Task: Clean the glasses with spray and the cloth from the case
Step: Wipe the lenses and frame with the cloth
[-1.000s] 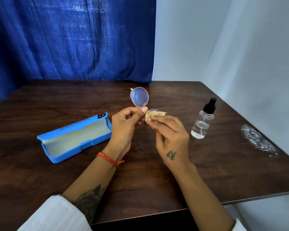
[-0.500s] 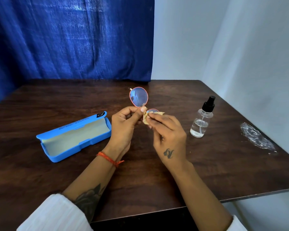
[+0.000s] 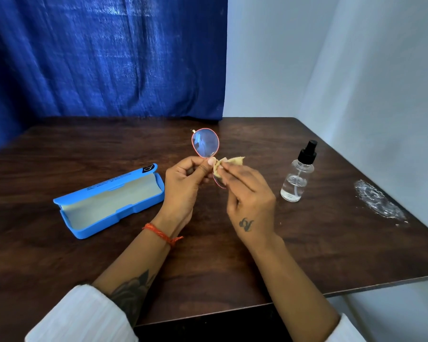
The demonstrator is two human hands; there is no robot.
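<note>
**A:** What step is this?

**B:** Wiping, I think. The left hand (image 3: 183, 183) pinches the glasses (image 3: 205, 146) at the middle, above the table (image 3: 232, 255). The right hand (image 3: 247, 191) pinches the cloth (image 3: 229, 162) on the near lens.

**A:** And the spray (image 3: 297, 178)?

**B:** Standing at three o'clock from the hands. The open case (image 3: 109, 203) lies at nine.

**A:** What next?

**B:** Probably rub gently, then do the far lens, which sticks up at twelve.

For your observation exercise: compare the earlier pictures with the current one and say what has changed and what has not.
Little changed. The right hand shifted the yellow cloth slightly over the lower lens, so more cloth shows. The left hand still pinches the glasses between the lenses. The open blue case and spray bottle stayed put.
</note>
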